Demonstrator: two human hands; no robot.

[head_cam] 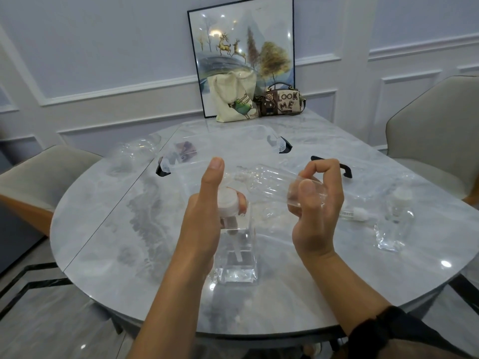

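My left hand [207,206] grips a white pump cap [227,202] with its fingers, thumb pointing up; the pump's tube hangs down from it. Below it a clear square bottle [237,257] stands upright on the marble table [103,229]. My right hand [317,203] holds a clear ribbed bottle [269,182] by its base, lying sideways in the air with its open neck pointing left toward the left thumb.
A clear storage box [207,151] with black latches sits behind my hands. Another clear bottle with a white cap [395,221] and a loose pump [355,213] lie at the right. Clear bottles [134,151] rest at the left. Two bags [233,99] and a framed picture [241,42] stand at the back; chairs flank the table.
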